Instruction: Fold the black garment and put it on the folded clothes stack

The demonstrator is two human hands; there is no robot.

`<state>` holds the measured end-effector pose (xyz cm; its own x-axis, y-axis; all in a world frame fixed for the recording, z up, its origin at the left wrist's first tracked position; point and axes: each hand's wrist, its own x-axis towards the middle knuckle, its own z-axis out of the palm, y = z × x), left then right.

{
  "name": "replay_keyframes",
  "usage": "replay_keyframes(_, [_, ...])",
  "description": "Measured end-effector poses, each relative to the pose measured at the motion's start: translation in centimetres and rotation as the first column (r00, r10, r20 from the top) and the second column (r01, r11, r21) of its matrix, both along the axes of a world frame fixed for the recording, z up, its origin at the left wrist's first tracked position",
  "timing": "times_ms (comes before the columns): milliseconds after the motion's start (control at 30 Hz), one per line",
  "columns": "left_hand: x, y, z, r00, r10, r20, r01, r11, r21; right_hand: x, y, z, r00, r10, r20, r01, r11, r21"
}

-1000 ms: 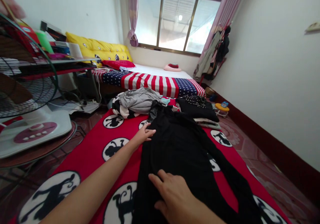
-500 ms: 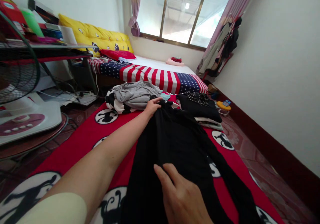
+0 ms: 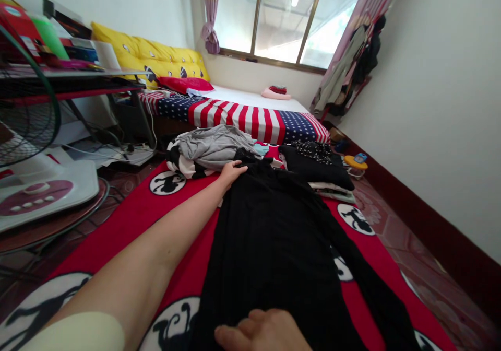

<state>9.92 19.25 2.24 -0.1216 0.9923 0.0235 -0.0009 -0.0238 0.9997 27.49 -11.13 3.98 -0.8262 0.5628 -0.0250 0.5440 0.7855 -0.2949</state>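
A long-sleeved black top (image 3: 282, 236) lies spread over the red blanket, its lacy neckline at the far end and one sleeve reaching down to the right. My left hand (image 3: 231, 174) is closed on the top's far left shoulder edge, the thumb lying along the cloth. Down at the bottom edge of the view, my right hand (image 3: 268, 332) rests low on the garment with its fingers curled onto the fabric. The fingertips of that hand are partly hidden, and the garment's hem is out of view.
Beyond the top lies a heap of grey clothing (image 3: 215, 144). A stack of folded dark clothes (image 3: 313, 165) sits to its right. The red blanket (image 3: 129, 225) carries round cat prints. A fan (image 3: 43, 189) stands at left, a low bed (image 3: 238, 121) behind.
My right hand has slid down the top toward me, its fingers now more curled. My left hand has shifted slightly left and down at the shoulder, and the raised fold there has flattened.
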Motion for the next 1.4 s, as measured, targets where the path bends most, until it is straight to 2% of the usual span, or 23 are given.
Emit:
replay_keyframes(67, [0.4, 0.0, 0.8, 0.999, 0.000, -0.047, 0.002, 0.999, 0.042, 0.2, 2.0, 2.4, 0.986, -0.147, -0.075, 0.139, 0.984, -0.109])
replay_keyframes(133, [1.0, 0.0, 1.5, 0.996, 0.008, -0.087, 0.002, 0.995, 0.104, 0.0, 4.4, 3.8, 0.913, -0.368, -0.175, 0.359, 0.930, -0.083])
replay_keyframes(167, [1.4, 0.0, 1.8, 0.995, 0.010, -0.101, 0.003, 0.991, 0.134, -0.3, 5.7, 3.9, 0.875, -0.435, -0.211, 0.438, 0.898, -0.034])
replay_keyframes(200, [1.7, 0.1, 2.0, 0.994, 0.012, -0.109, 0.005, 0.987, 0.161, -0.6, 6.9, 3.6, 0.858, -0.461, -0.224, 0.477, 0.879, 0.019])
replay_keyframes(267, [2.3, 0.6, 2.3, 0.994, 0.019, -0.110, 0.003, 0.980, 0.198, -1.4, 8.8, 1.8, 0.882, -0.431, -0.189, 0.452, 0.888, 0.085])
replay_keyframes(333, [2.5, 1.2, 2.5, 0.994, 0.030, -0.109, -0.007, 0.978, 0.210, -1.8, 9.8, -0.6, 0.914, -0.380, -0.139, 0.393, 0.916, 0.077])
replay_keyframes(400, [2.3, 1.6, 2.6, 0.991, 0.040, -0.128, -0.012, 0.978, 0.210, -2.0, 10.1, -2.5, 0.920, -0.373, -0.120, 0.382, 0.923, 0.054])
replay_keyframes(500, [1.8, 0.9, 2.9, 0.980, 0.062, -0.190, -0.018, 0.975, 0.223, -1.8, 9.8, -3.6, 0.911, -0.394, -0.125, 0.402, 0.914, 0.054])
replay_keyframes(567, [1.7, -0.9, 3.1, 0.959, 0.084, -0.271, -0.002, 0.957, 0.290, -1.7, 9.7, -3.6, 0.909, -0.396, -0.133, 0.406, 0.912, 0.063])
replay_keyframes(600, [1.7, -2.1, 2.9, 0.935, 0.073, -0.347, 0.055, 0.936, 0.347, -1.7, 9.7, -3.5, 0.908, -0.395, -0.136, 0.407, 0.911, 0.067])
replay_keyframes(667, [1.9, -4.8, 2.2, 0.829, -0.014, -0.559, 0.287, 0.868, 0.404, -1.7, 9.8, -3.5, 0.908, -0.395, -0.141, 0.408, 0.911, 0.069])
replay_keyframes(733, [2.1, -7.1, 0.8, 0.616, -0.124, -0.778, 0.523, 0.802, 0.287, -1.8, 9.9, -3.5, 0.906, -0.396, -0.147, 0.409, 0.909, 0.075])
replay_keyframes(767, [2.1, -7.8, 0.0, 0.504, -0.159, -0.849, 0.578, 0.793, 0.194, -1.9, 9.9, -3.5, 0.906, -0.396, -0.151, 0.411, 0.908, 0.083])
replay_keyframes(833, [2.1, -8.3, -1.4, 0.320, -0.158, -0.934, 0.578, 0.814, 0.060, -2.0, 9.9, -3.4, 0.907, -0.391, -0.153, 0.409, 0.906, 0.106])
replay_keyframes(900, [2.2, -7.8, -2.2, 0.215, -0.117, -0.970, 0.535, 0.844, 0.017, -2.1, 9.6, -3.3, 0.910, -0.389, -0.141, 0.406, 0.906, 0.119])
replay_keyframes(1000, [2.5, -6.7, -2.2, 0.145, -0.107, -0.984, 0.498, 0.867, -0.021, -1.7, 8.6, -3.1, 0.918, -0.382, -0.107, 0.392, 0.915, 0.095])
replay_keyframes(1100, [2.9, -7.2, -1.9, 0.128, -0.109, -0.986, 0.473, 0.880, -0.035, -0.5, 6.5, -2.7, 0.938, -0.339, -0.074, 0.342, 0.939, 0.034])
replay_keyframes(1167, [3.1, -9.0, -2.1, 0.132, -0.099, -0.986, 0.448, 0.893, -0.029, 1.0, 4.9, -2.3, 0.949, -0.304, -0.080, 0.303, 0.953, -0.021])
replay_keyframes(1233, [3.0, -11.7, -2.5, 0.137, -0.073, -0.988, 0.443, 0.896, -0.005, 3.1, 3.5, -1.7, 0.950, -0.281, -0.135, 0.269, 0.958, -0.101])
replay_keyframes(1267, [3.0, -13.3, -2.8, 0.142, -0.059, -0.988, 0.452, 0.892, 0.012, 4.5, 3.0, -1.4, 0.933, -0.307, -0.188, 0.284, 0.948, -0.142])
replay_keyframes(1333, [2.8, -16.8, -3.3, 0.160, -0.043, -0.986, 0.486, 0.873, 0.041, 8.1, 2.4, -0.9, 0.832, -0.459, -0.312, 0.423, 0.888, -0.180])
replay_keyframes(1367, [2.7, -18.4, -3.5, 0.171, -0.045, -0.984, 0.510, 0.859, 0.050, 10.2, 2.4, -0.8, 0.735, -0.569, -0.370, 0.552, 0.818, -0.162])
replay_keyframes(1400, [2.7, -20.0, -3.6, 0.184, -0.049, -0.982, 0.536, 0.842, 0.058, 12.4, 2.4, -0.8, 0.630, -0.657, -0.413, 0.684, 0.722, -0.105])
